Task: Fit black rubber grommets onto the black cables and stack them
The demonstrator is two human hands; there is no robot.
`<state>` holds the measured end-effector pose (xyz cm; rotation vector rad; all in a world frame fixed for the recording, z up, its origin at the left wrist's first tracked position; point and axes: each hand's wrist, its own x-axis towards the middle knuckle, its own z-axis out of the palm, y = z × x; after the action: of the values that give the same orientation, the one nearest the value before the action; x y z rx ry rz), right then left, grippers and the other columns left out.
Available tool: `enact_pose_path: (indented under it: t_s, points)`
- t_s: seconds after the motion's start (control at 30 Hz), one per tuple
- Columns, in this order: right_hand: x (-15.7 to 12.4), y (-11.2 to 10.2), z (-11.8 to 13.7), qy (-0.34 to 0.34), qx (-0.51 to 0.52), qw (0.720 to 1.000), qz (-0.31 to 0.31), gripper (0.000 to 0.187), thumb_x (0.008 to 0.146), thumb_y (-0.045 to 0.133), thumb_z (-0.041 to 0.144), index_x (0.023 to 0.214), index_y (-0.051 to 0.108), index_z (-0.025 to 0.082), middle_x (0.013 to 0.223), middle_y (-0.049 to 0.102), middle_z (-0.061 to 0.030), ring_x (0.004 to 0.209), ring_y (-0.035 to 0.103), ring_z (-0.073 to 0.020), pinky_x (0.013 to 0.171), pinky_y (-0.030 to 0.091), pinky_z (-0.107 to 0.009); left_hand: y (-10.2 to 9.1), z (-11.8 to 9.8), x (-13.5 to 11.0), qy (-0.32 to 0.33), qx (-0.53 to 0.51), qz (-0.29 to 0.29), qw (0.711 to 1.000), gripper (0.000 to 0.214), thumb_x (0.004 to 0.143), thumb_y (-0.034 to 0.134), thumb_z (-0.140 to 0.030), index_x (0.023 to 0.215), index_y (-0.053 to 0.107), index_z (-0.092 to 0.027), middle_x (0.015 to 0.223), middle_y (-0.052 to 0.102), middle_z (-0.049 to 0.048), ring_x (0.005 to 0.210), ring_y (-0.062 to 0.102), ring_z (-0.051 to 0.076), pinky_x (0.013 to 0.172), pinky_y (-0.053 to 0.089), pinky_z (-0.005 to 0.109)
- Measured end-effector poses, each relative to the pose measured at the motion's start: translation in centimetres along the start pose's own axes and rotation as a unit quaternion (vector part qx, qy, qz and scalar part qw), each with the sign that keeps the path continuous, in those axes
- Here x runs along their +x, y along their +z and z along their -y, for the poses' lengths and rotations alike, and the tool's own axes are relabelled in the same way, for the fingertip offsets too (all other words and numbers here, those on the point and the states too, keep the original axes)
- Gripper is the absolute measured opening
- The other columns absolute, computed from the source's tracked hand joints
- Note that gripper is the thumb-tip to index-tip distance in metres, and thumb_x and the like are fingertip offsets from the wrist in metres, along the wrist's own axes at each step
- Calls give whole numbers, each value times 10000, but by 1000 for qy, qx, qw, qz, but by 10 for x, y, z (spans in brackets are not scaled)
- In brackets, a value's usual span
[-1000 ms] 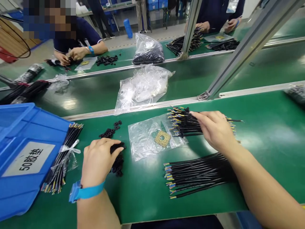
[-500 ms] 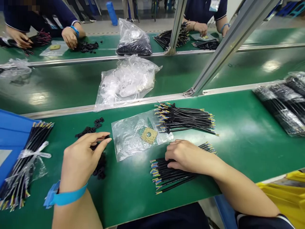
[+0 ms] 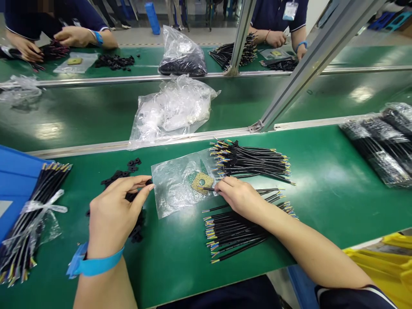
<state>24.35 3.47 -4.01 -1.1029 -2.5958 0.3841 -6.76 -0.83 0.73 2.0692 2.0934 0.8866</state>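
Right hand's (image 3: 240,198) narrow grip pinches a black cable (image 3: 207,188) over the gasket (image 3: 202,179); left hand (image 3: 114,210) seemingly pinches black rubber (image 3: 148,182).

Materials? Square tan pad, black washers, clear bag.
The square gasket looks like cork composite: tan, matte, speckled. The black washers look like matte rubber, though plastic can't be ruled out. The bag looks like thin clear polyethylene, creased, with glossy glare.

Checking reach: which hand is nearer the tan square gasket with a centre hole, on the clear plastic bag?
Right hand, just beside the gasket; left hand farther off, left of the bag.
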Motion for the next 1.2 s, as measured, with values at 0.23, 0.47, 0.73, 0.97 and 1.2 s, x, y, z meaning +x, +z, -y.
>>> enact_pose_path:
  t_s: [0.23,0.47,0.73,0.97,1.2]
  points:
    - [-2,-2,6,0,-103,994,35,200,962,569,65,1083,667,190,895,642,-29,837,605,-163,658,419,-260,3,-5,-1,-30,-44,7,999,236,918,652,-437,1046,746,-263,1003,767,35,900,733,240,823,575,345]
    - [-2,-11,6,9,-144,989,40,192,945,568,52,1051,686,159,873,663,-36,771,641,-151,614,440,-250,15,-13,-1,-172,-246,106,948,374,799,778,-510,1068,758,-252,940,797,48,913,749,244,849,589,330]
    - [-3,-25,21,-64,8,969,-239,209,1016,564,156,1178,695,172,969,722,-48,849,678,-112,757,563,-219,33,-39,1,-277,-530,115,793,434,602,950,-440,908,778,-185,829,758,53,817,754,196,726,590,238]
    - [-7,-27,30,-109,-3,948,-300,293,947,608,49,1180,706,198,898,706,-32,753,623,-106,659,510,-219,41,-52,-5,-314,-605,152,716,426,570,977,-383,894,796,-173,744,712,31,680,678,131,650,562,215]
    - [-11,-28,28,-146,-16,954,-261,345,946,558,35,1237,681,174,930,719,-47,797,626,-125,691,522,-238,40,-54,-7,-320,-627,156,693,399,573,982,-374,885,813,-192,722,720,24,643,653,99,633,552,175]
